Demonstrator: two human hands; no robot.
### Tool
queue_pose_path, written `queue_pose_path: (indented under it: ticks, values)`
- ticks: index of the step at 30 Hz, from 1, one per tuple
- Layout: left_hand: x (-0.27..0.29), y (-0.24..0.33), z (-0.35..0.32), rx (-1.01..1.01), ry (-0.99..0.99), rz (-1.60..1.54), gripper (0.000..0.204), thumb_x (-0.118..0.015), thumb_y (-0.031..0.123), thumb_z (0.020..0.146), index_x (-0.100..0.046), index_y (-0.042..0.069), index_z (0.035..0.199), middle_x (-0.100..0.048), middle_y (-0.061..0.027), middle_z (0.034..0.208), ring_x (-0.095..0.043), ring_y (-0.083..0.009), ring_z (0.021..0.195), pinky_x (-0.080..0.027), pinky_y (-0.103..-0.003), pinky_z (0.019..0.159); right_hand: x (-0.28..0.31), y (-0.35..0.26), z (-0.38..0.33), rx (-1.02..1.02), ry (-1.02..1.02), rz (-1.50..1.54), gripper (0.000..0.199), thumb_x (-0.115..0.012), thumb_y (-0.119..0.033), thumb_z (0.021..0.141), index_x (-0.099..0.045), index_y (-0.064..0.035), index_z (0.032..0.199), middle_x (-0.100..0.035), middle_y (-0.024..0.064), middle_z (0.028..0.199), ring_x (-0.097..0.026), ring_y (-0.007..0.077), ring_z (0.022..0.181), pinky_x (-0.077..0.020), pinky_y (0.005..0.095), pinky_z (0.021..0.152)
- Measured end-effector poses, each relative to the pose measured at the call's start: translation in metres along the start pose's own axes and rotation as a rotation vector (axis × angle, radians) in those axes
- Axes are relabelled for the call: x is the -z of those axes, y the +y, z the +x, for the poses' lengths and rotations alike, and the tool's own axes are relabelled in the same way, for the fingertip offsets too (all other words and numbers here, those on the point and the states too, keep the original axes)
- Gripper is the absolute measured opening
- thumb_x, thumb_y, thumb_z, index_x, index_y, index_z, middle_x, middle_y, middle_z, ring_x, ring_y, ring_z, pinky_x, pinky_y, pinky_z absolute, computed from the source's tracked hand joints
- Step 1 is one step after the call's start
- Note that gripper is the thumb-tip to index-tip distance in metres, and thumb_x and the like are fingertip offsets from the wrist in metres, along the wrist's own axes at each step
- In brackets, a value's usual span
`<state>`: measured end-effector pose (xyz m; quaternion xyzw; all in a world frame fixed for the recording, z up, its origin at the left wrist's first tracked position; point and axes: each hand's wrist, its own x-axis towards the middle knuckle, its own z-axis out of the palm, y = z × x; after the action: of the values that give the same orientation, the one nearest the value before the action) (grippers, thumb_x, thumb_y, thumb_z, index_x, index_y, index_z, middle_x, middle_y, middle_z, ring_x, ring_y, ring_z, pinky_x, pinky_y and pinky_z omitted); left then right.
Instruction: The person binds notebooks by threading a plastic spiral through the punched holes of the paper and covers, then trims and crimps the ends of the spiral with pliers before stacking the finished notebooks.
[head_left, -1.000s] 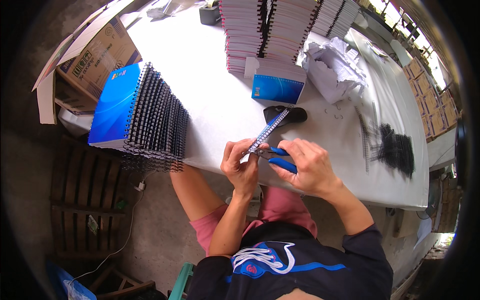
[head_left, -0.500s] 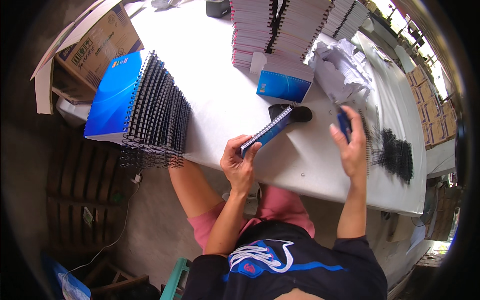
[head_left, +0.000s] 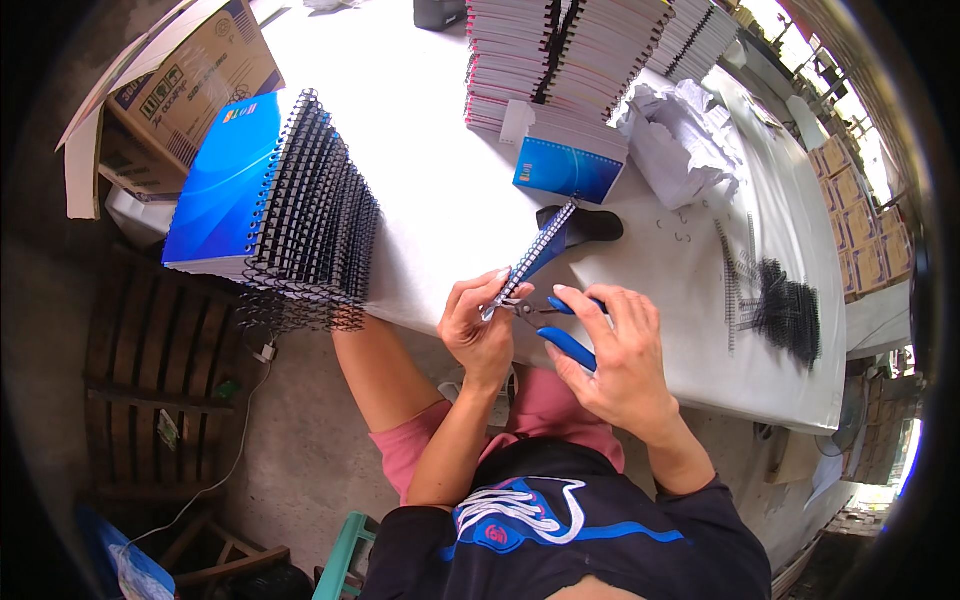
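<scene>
My left hand [head_left: 478, 330] is closed around the near end of a blue-covered spiral notebook [head_left: 547, 250], its coil-bound edge turned upward. In my right hand [head_left: 628, 365] is a pair of pliers [head_left: 570, 347] with blue handles, spread apart between thumb and fingers. The metal jaws reach the near end of the coil beside my left fingertips; whether they grip the wire I cannot tell. Beyond the notebook lies a black oblong object [head_left: 600, 227], partly hidden by it.
A tall stack of blue spiral notebooks [head_left: 225, 190] stands at the left, near a cardboard box [head_left: 190, 100]. At the back are a blue-covered punched stack [head_left: 567, 170], tall bound stacks [head_left: 510, 70] and crumpled white sheeting [head_left: 685, 140]. Loose black coils [head_left: 790, 315] lie on the white table [head_left: 440, 160] at right.
My right hand has moved left with the pliers, from the table's right side to the notebook's near end. The pliers' handles are now spread. The notebook has tilted more upright in my left hand.
</scene>
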<state>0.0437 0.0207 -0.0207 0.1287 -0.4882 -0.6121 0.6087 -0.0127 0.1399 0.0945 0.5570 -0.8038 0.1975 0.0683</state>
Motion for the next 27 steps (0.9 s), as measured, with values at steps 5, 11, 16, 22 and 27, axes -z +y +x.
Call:
queue_pose_path:
  ticks: [5, 11, 16, 22, 27]
  values:
    - [-0.002, 0.0, 0.0, -0.071, 0.021, 0.086, 0.029, -0.064, -0.02, 0.071, -0.065, 0.0, 0.093, -0.061, -0.0125, 0.095, -0.066, -0.0235, 0.088, -0.058, -0.032, 0.073, 0.003, -0.001, -0.002, -0.038, -0.123, 0.007, 0.045, -0.067, -0.027, 0.078, -0.055, -0.0103, 0.118, -0.056, 0.0099, 0.094, -0.057, 0.026, 0.086, -0.0423, 0.0381, 0.079]
    - [0.0, -0.003, -0.001, -0.322, -0.045, 0.355, 0.028, -0.072, -0.013, 0.069, -0.063, 0.002, 0.091, -0.059, -0.0089, 0.092, -0.063, -0.0227, 0.094, -0.056, -0.032, 0.074, -0.002, 0.017, -0.011, -0.541, -0.636, 1.246, 0.039, -0.055, -0.034, 0.091, -0.053, -0.005, 0.116, -0.059, 0.0101, 0.077, -0.058, 0.028, 0.058, -0.0484, 0.0312, 0.057]
    - [-0.008, 0.009, -0.001, -0.072, 0.054, 0.266, 0.028, -0.074, -0.001, 0.077, -0.059, 0.003, 0.1, -0.056, -0.0048, 0.091, -0.058, -0.0134, 0.08, -0.05, -0.025, 0.067, -0.011, 0.014, -0.024, -0.227, -0.232, 0.514, 0.046, -0.056, -0.036, 0.089, -0.049, -0.0081, 0.125, -0.051, 0.0183, 0.109, -0.053, 0.0338, 0.1, -0.0431, 0.0404, 0.087]
    - [-0.02, 0.042, 0.02, 0.159, 0.19, -0.044, 0.028, -0.062, 0.017, 0.091, -0.051, 0.003, 0.112, -0.049, -0.0013, 0.096, -0.049, -0.006, 0.083, -0.042, -0.02, 0.074, -0.028, 0.117, -0.079, -0.6, -0.108, -0.251, 0.061, -0.053, -0.05, 0.087, -0.039, -0.0179, 0.138, -0.041, 0.0138, 0.133, -0.037, 0.0326, 0.127, -0.0146, 0.0667, 0.102]
    - [-0.022, 0.083, 0.018, 0.072, 0.068, -0.093, 0.015, -0.048, 0.011, 0.098, -0.053, 0.002, 0.108, -0.049, -0.0004, 0.099, -0.044, -0.0046, 0.08, -0.036, -0.017, 0.075, -0.006, 0.084, -0.025, -0.365, 0.081, 0.119, 0.068, -0.053, -0.046, 0.09, -0.025, -0.0203, 0.147, -0.022, 0.0145, 0.15, -0.02, 0.0306, 0.14, -0.0085, 0.0595, 0.109]
